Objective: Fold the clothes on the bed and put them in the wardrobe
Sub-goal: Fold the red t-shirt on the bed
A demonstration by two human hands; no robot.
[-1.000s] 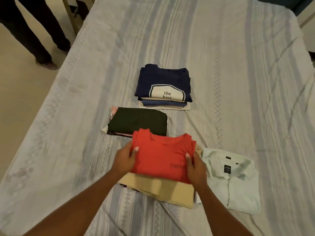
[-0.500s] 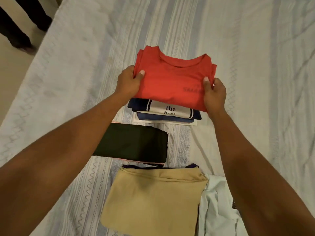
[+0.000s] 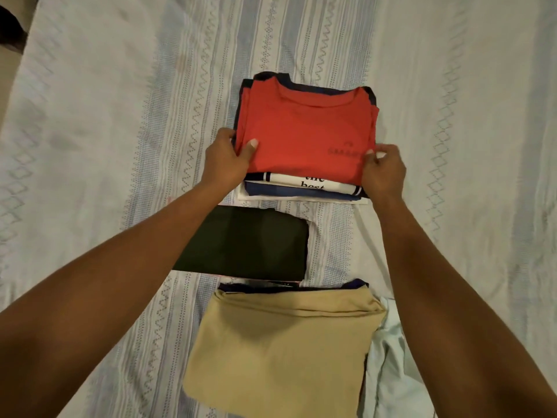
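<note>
Toward the far middle of the bed (image 3: 120, 116), the folded red T-shirt (image 3: 304, 131) lies on top of a small stack of folded clothes. It is folded into a neat rectangle with its round collar facing away from the person and a small dark logo (too blurred to read) near its right front corner. Directly beneath it is a navy T-shirt (image 3: 313, 184) with a white panel whose print reads "the best", and the red shirt's near edge covers the top of that lettering. Navy cloth also peeks out around the red shirt's far edge and left side. A white layer shows at the bottom of the stack.

Both arms reach forward over the nearer clothes. The left hand (image 3: 224, 161) grips the red shirt's near left corner, thumb pressed on top and fingers curled round the edge. The right hand (image 3: 384, 168) pinches the near right corner between thumb and curled fingers.

Closer in lie a dark green folded garment (image 3: 250, 245), partly under the left forearm, and a tan folded garment (image 3: 280, 351), with a pale shirt (image 3: 388, 372) just beside the tan one on its right.
</note>
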